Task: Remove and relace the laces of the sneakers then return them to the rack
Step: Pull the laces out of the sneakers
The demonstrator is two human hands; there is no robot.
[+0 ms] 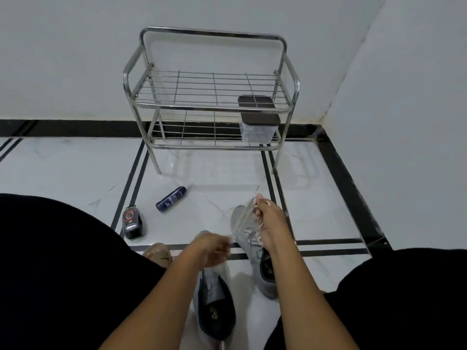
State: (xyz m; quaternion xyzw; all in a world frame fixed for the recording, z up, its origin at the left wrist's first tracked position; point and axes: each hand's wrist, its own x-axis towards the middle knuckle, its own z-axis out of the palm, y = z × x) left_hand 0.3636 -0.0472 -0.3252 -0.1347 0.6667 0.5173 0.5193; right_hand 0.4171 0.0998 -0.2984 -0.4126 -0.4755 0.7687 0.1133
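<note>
Two grey sneakers lie on the white tiled floor between my knees. The right sneaker (255,251) still has its white lace (244,215) threaded, and my right hand (267,223) pinches the lace near the toe, stretching it taut. My left hand (214,250) is curled and grips the other end of the same lace, just left of that sneaker. Below my left wrist lies the left sneaker (214,306), which shows a dark inside and no lace. The steel rack (212,102) stands against the wall ahead.
A lidded clear box (259,130) sits on the rack's lower shelf at the right. A dark blue spray can (171,199) lies on the floor, and a black polish bottle (132,223) stands left of it. My bare foot (158,252) shows beside my left knee.
</note>
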